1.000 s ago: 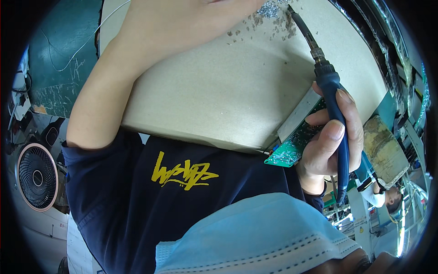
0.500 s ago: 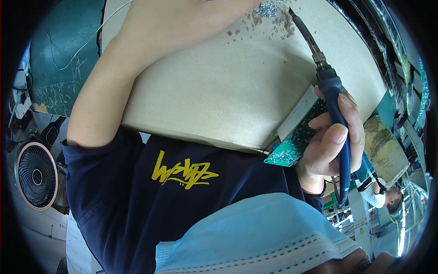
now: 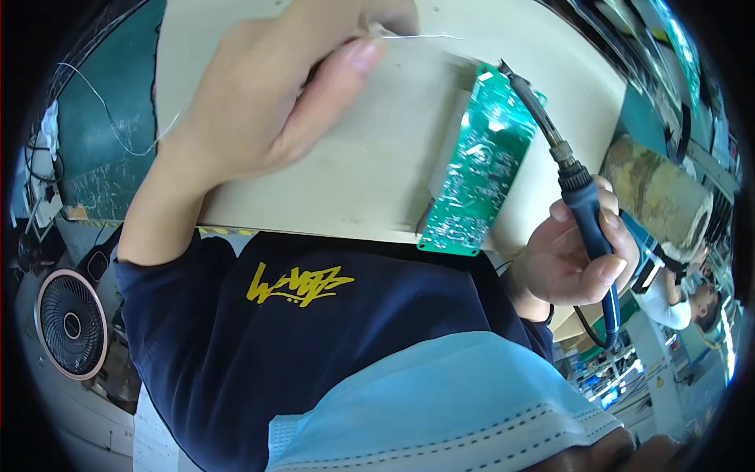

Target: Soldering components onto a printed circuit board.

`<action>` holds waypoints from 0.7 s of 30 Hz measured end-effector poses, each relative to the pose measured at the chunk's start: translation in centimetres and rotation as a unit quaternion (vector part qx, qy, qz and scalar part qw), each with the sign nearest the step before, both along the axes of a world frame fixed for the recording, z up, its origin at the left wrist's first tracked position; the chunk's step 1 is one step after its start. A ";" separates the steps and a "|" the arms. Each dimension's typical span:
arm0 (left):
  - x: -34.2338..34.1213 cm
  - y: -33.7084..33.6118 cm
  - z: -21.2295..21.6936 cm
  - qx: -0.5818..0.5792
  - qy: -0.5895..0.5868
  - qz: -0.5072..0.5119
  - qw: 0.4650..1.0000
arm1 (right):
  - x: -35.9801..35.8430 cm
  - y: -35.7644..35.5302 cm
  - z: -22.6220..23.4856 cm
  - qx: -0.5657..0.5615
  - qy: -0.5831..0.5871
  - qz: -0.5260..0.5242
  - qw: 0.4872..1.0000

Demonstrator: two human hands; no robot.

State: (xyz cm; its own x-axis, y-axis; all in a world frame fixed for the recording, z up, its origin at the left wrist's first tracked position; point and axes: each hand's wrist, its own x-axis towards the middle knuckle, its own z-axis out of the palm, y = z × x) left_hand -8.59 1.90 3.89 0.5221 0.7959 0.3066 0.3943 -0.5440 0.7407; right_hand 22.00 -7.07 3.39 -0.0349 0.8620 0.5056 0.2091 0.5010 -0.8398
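Observation:
My right hand [image 3: 582, 248] is wrapped round the dark blue handle of a soldering iron [image 3: 580, 193]. The iron slants up and left; its dark tip is by the far end of a green circuit board [image 3: 480, 165], and I cannot tell whether they touch. Solder joints cover the board's upper face, and something pale shows under its left edge. Across the bench, my left hand [image 3: 291, 86] pinches a thin, silvery solder wire [image 3: 425, 36]. A short straight end of it sticks out toward the right, apart from the board and the iron.
The pale worktop [image 3: 346, 189] has its front edge at my body. A loose length of wire [image 3: 110, 118] trails over a green mat [image 3: 94, 165] on the left. Beyond stands a round fan [image 3: 72, 324]. A stained, roughly cylindrical object [image 3: 661, 189] is right of the bench; another person is farther off.
The circuit board now lies farther left, away from my right hand. My left hand has come nearer, showing the pinched solder wire. The iron has shifted slightly nearer; the metal scraps have left view.

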 end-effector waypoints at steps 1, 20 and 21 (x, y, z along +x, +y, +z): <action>0.7 -0.4 0.2 0.026 0.018 -0.035 0.999 | 0.8 -0.6 -0.3 0.013 0.017 -0.004 1.000; 8.7 -6.0 -0.8 0.082 0.137 -0.155 0.975 | 5.0 -2.3 -1.9 0.189 0.064 -0.041 0.979; 8.7 -5.6 -0.7 0.098 0.136 -0.151 0.974 | 4.7 -2.5 -2.0 0.198 0.063 -0.048 0.977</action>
